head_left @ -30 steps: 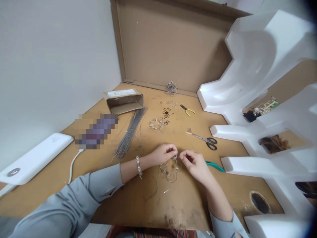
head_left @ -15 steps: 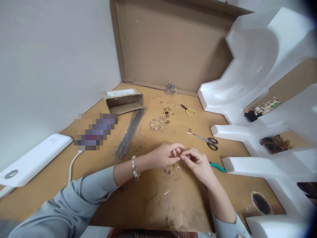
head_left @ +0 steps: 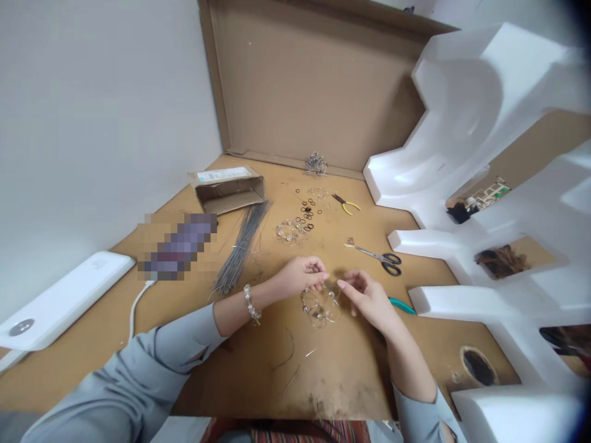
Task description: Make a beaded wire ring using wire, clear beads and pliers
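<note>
A ring of thin wire with clear beads [head_left: 320,312] hangs just below my hands near the middle of the table. My left hand [head_left: 307,275], with a clear bead bracelet [head_left: 252,304] on the wrist, is closed in a pinch on the top of this ring; the exact wire between its fingertips is too fine to make out. To the right, my right hand [head_left: 367,295] has thumb and fingers apart, its thumb tip close to the ring's upper right side. Nothing shows in its grasp.
Beyond the hands lie another beaded ring [head_left: 290,231], small dark loops [head_left: 308,210], yellow-handled pliers [head_left: 346,204] and scissors [head_left: 378,257]. A wire bundle [head_left: 240,252] and open carton [head_left: 226,187] are left; a teal handle [head_left: 401,305] and white foam [head_left: 443,301] stand right.
My hands have parted: the right hand has let go and opened, while the left moved slightly left. The beaded ring beneath them has risen a little and shows more fully.
</note>
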